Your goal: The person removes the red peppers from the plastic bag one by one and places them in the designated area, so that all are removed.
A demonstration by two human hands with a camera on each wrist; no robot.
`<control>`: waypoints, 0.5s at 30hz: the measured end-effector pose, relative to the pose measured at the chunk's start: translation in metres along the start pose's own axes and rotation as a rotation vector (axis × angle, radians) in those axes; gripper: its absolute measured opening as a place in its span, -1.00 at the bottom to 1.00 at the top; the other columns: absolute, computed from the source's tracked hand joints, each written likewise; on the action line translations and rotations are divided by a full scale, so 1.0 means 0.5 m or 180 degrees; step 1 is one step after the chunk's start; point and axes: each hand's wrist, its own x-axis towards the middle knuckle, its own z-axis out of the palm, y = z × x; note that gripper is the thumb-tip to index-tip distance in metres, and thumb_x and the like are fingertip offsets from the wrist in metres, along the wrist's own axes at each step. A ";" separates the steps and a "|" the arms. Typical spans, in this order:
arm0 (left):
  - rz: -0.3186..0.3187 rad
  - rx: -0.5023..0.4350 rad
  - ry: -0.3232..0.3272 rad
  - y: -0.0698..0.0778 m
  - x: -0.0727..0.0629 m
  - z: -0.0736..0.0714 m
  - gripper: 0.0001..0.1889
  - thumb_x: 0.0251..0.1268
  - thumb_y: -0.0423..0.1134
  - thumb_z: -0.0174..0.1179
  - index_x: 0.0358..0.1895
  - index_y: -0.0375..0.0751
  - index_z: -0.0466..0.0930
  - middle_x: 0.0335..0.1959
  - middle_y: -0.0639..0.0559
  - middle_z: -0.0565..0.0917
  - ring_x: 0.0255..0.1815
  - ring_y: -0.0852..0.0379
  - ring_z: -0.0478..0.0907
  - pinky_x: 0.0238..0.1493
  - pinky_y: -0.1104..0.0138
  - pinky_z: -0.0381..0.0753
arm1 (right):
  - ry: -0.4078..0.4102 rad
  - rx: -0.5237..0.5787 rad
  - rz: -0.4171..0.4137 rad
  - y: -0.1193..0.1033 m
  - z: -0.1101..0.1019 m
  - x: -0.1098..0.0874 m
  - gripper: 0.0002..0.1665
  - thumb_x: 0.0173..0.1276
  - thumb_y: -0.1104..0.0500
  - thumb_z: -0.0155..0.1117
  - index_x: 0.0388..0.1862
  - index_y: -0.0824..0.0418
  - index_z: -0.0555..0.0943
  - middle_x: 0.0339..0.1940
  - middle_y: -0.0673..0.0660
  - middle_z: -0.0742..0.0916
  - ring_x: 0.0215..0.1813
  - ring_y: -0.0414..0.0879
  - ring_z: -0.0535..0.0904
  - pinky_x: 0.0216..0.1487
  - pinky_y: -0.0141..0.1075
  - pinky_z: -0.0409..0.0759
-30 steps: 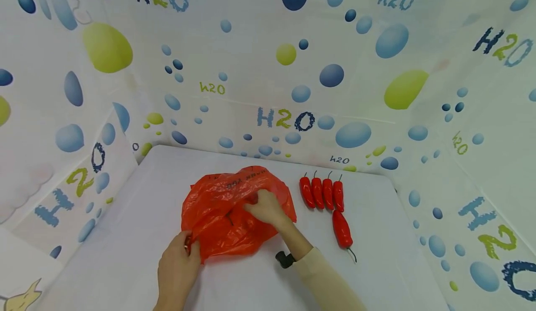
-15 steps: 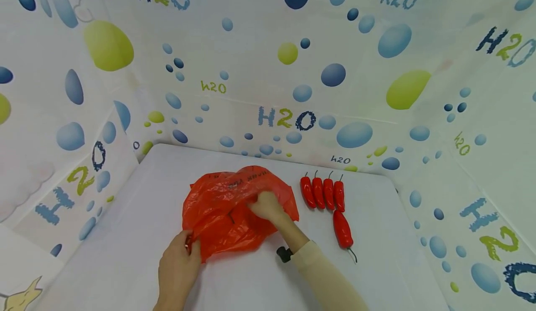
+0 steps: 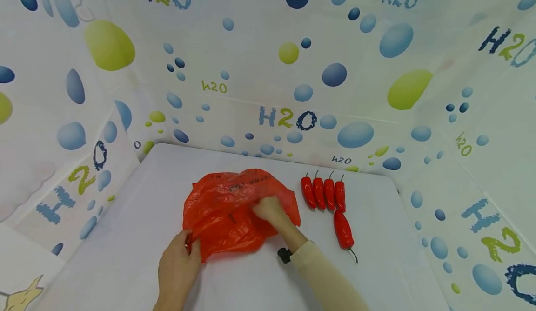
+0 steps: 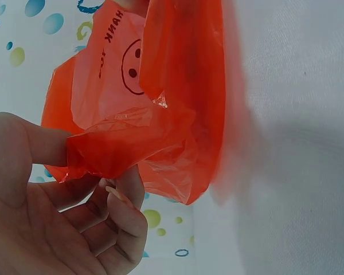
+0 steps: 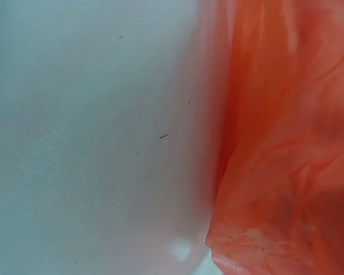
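Observation:
A red plastic bag (image 3: pixel 226 222) with dark printing lies crumpled on the white table. My left hand (image 3: pixel 177 262) pinches its near left edge; the left wrist view shows the film of the bag (image 4: pixel 132 137) between thumb and fingers, with a printed smiley face beyond. At the bag's right part, my right hand (image 3: pixel 271 210) reaches in among the folds. Its fingers are hidden there, so whether they hold anything cannot be seen. In the right wrist view the bag (image 5: pixel 298 160) fills the right side, and no hand shows.
Right of the bag, several red chili peppers (image 3: pixel 318 193) stand side by side in a row, stems away from me. Another red chili pepper (image 3: pixel 343 229) lies nearer, stem toward me. A patterned sheet (image 3: pixel 251 69) forms walls behind and beside the white table (image 3: pixel 389 255).
My right hand has shifted slightly nearer and to the right, deeper among the bag's folds. The bag's far edge has sagged a little. My left hand keeps its hold and the peppers lie unchanged.

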 end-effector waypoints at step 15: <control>0.0106 0.0034 0.0048 0.006 -0.003 0.002 -0.64 0.46 -0.26 0.09 0.15 -0.44 0.59 -0.20 -0.20 0.69 -0.24 -0.16 0.61 -0.16 -0.09 0.62 | 0.0434 -0.0722 -0.0380 0.008 0.007 0.007 -0.78 0.49 0.05 0.30 -0.04 0.13 0.74 -0.42 -0.03 0.70 -0.29 -0.11 0.54 -0.12 -0.17 0.59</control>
